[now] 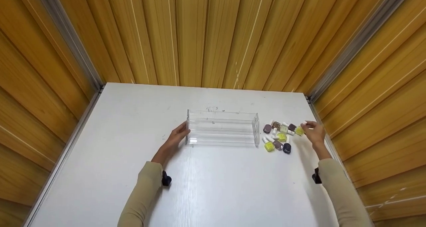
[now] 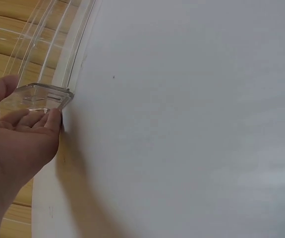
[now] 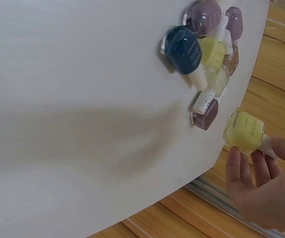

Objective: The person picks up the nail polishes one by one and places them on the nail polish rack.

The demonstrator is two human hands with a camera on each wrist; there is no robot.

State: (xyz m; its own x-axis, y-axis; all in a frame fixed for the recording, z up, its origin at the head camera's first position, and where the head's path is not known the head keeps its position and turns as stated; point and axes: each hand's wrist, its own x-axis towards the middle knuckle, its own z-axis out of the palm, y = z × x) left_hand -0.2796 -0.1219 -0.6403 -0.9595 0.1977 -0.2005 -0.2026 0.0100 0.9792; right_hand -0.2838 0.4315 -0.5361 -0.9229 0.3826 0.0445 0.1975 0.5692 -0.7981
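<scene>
A clear plastic tiered rack [image 1: 219, 121] lies lengthwise across the middle of the table. My left hand [image 1: 176, 137] grips its left end, thumb on one side and fingers on the other around the end panel [image 2: 45, 89]. My right hand [image 3: 268, 193] pinches a yellow nail polish bottle [image 3: 245, 131] by its white cap, the glass pointing toward the pile. Close beside it lie several more nail polish bottles, among them a dark blue one [image 3: 183, 49], a mauve one [image 3: 205, 17] and a brownish-purple one [image 3: 206, 114].
The white table [image 1: 233, 183] carries the rack and the pile, which sits just off the rack's right end. Yellow wood-patterned panels [image 1: 189, 37] wall in the back and both sides, with metal rails [image 1: 346, 44] at the corners.
</scene>
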